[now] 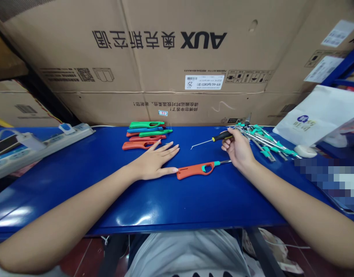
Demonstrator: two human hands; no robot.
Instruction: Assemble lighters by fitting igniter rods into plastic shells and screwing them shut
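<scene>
My right hand (239, 150) grips the black and yellow handle of a thin screwdriver (221, 136). Its slim shaft points left, and the tip looks slightly bent. Flat on the table, my left hand (156, 159) has its fingers spread, with the thumb at the left end of an orange lighter (194, 170). This lighter has a teal trigger and a metal tube that runs right, its end close to my right wrist. Beyond my left fingers lie several lighter handles, among them a red one (138, 145) and a green one (146, 124).
Several metal lighter tubes with teal parts (265, 140) are heaped at the right, by a white paper bag (318, 115). A power strip (44, 148) runs along the left of the blue table (154, 204). A large cardboard box (165, 61) stands behind.
</scene>
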